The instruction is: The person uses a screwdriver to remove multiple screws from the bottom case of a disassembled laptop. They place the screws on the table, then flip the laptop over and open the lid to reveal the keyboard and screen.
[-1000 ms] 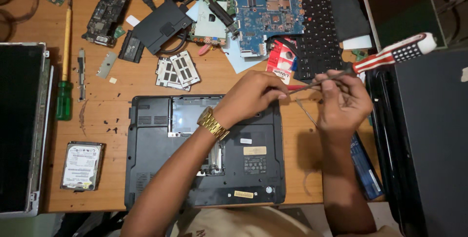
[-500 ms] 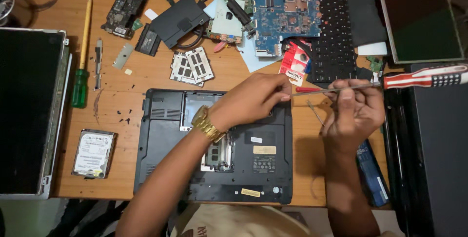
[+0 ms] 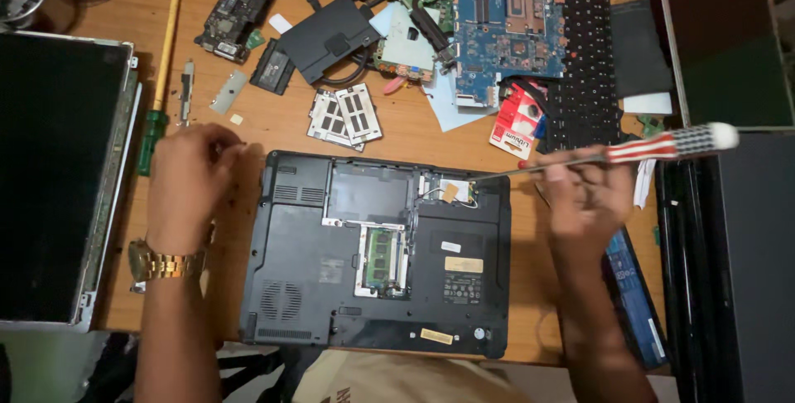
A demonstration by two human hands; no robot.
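The right hand (image 3: pixel 584 200) has its fingers closed around a screwdriver (image 3: pixel 613 154) with a red-and-white striped handle — the metal shaft goes out from the fingers toward the left, and its tip stands over the open compartment of the black laptop base (image 3: pixel 377 254). The left hand (image 3: pixel 189 178) rests on the wooden table (image 3: pixel 265 125) just beside the base's left edge, fingers curled together; whether they pinch something I cannot tell. Beyond these fingers lies a green-handled screwdriver (image 3: pixel 161 80) — near, not touching.
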